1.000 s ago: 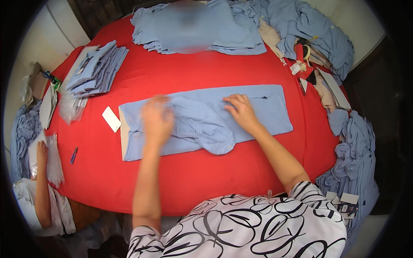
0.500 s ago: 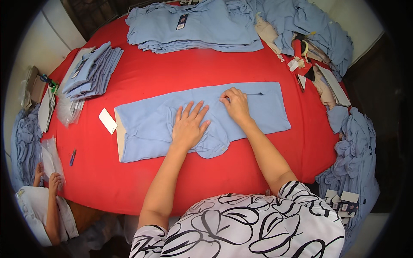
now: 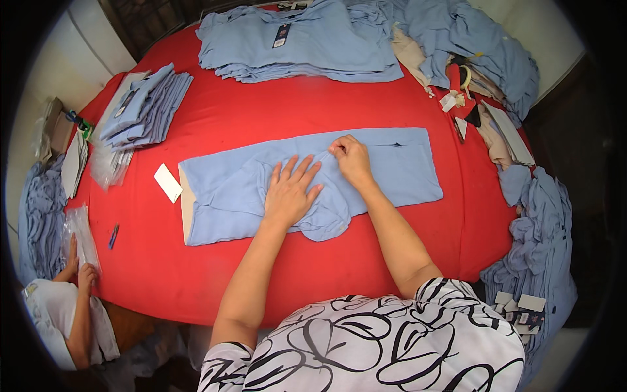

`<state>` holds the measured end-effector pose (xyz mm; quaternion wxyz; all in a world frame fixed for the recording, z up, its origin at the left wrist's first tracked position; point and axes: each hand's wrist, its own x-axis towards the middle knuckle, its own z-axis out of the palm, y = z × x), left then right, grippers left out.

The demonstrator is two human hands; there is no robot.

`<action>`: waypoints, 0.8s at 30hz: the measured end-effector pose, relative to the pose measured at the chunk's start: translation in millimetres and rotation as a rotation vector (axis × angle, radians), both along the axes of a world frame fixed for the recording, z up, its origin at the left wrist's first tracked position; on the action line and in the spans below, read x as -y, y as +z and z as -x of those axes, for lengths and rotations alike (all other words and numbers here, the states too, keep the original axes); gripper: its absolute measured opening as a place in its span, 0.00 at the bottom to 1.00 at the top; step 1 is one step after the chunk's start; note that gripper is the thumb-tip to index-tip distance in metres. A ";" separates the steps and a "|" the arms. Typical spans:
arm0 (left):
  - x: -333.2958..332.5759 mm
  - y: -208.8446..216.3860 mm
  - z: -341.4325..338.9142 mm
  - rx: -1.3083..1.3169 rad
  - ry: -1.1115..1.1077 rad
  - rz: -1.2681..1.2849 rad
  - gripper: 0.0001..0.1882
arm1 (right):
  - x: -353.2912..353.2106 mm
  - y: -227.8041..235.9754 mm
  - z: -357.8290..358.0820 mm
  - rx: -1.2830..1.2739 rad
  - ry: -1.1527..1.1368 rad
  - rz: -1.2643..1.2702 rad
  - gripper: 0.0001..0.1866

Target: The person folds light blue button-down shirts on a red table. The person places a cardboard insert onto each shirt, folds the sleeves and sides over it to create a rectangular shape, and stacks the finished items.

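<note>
A light blue garment (image 3: 405, 170) lies folded into a long strip across the red-covered table, with a loose, crumpled part around its middle. At its left end a pale beige layer (image 3: 187, 202) shows from inside. My left hand (image 3: 289, 196) rests flat on the crumpled part, fingers spread. Just to its right, my right hand (image 3: 351, 160) is closed in a pinch on the garment's fabric, drawing it up into a small peak. A dark mark (image 3: 397, 145) sits on the strip to the right of that hand. Beside the left end lies a white card (image 3: 168, 183).
Folded blue garments (image 3: 153, 111) are stacked at left; a tagged pile (image 3: 313, 49) lies at the far edge. More garments (image 3: 535, 228) heap at right, near a tape roll (image 3: 465, 77). A small blue tool (image 3: 113, 236) lies at left. A co-worker's hands (image 3: 85, 277) touch a transparent bag (image 3: 81, 228).
My right hand has shifted slightly left and now pinches up fabric from the crumpled part. My left hand stays flat in place. The co-worker's hand has moved up onto the transparent bag.
</note>
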<state>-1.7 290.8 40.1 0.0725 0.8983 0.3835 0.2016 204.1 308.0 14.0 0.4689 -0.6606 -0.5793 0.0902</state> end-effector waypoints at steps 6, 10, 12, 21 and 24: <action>-0.8 -2.2 3.5 -0.024 0.015 0.027 0.25 | 80.1 50.6 -122.2 -0.081 -0.247 0.120 0.12; -6.1 -6.3 14.3 0.203 0.025 0.145 0.24 | 256.8 106.7 -170.0 0.101 -0.081 0.794 0.09; 9.0 30.6 11.9 0.186 -0.114 0.067 0.22 | 352.6 108.2 -187.2 0.270 -0.274 1.212 0.10; 33.0 23.2 10.1 0.472 -0.090 0.238 0.08 | 259.6 62.8 -161.7 0.262 -0.407 0.462 0.09; 27.5 35.4 -5.8 0.823 0.054 0.366 0.07 | 177.4 40.3 -158.0 0.316 -0.517 0.405 0.19</action>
